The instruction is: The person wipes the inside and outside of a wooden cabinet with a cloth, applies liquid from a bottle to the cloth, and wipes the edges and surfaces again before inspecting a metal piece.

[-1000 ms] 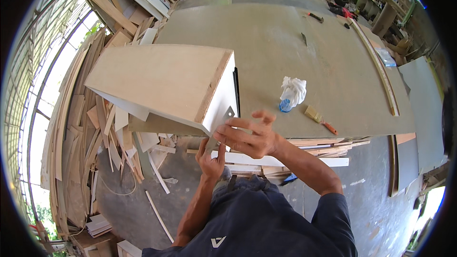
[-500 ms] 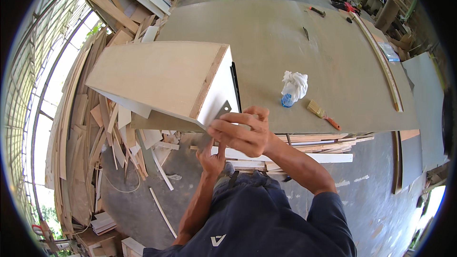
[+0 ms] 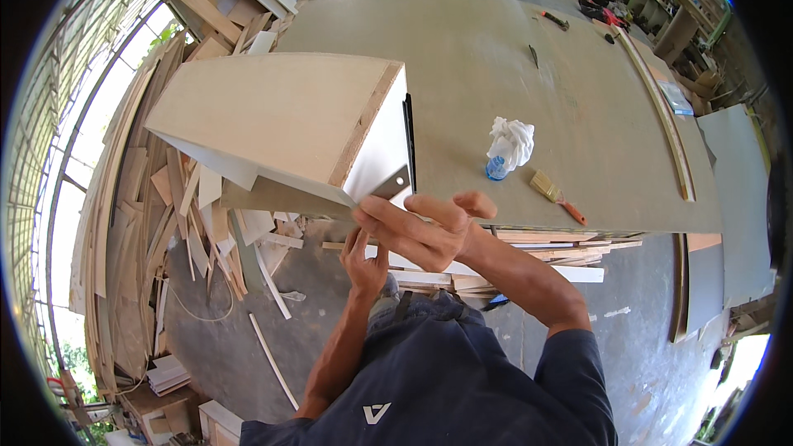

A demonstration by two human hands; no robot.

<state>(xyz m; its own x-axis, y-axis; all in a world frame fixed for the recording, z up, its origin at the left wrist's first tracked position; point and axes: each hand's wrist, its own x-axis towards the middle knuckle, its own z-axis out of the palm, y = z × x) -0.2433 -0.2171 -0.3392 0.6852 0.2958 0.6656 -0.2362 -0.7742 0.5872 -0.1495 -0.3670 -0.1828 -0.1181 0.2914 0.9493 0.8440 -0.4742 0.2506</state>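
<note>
A cream-coloured box-like wooden piece (image 3: pixel 264 116) rests tilted at the left of the workbench, its white end face (image 3: pixel 382 149) and bare board edge turned toward me. Against that face lies a flat grey metal strip (image 3: pixel 395 184) with a round hole near its upper end. My right hand (image 3: pixel 425 231) grips the strip at the piece's near lower corner, fingers pressed together over it and thumb raised. Just below, my left hand (image 3: pixel 365 268) is closed with its fingertips up under the corner, apparently at the strip's lower end, which the right hand mostly hides.
On the workbench (image 3: pixel 462 58) are crumpled white paper (image 3: pixel 511 144), a blue cap-like object (image 3: pixel 496 168), a paintbrush (image 3: pixel 557 196), and a long wooden strip (image 3: pixel 661 120) at right. Wood offcuts (image 3: pixel 198 223) heap at the left; more boards (image 3: pixel 570 252) lie below the bench's near edge.
The near end of the wooden piece appears slightly higher. My right thumb has stretched out to the right, and both hands stay at the corner with the metal strip.
</note>
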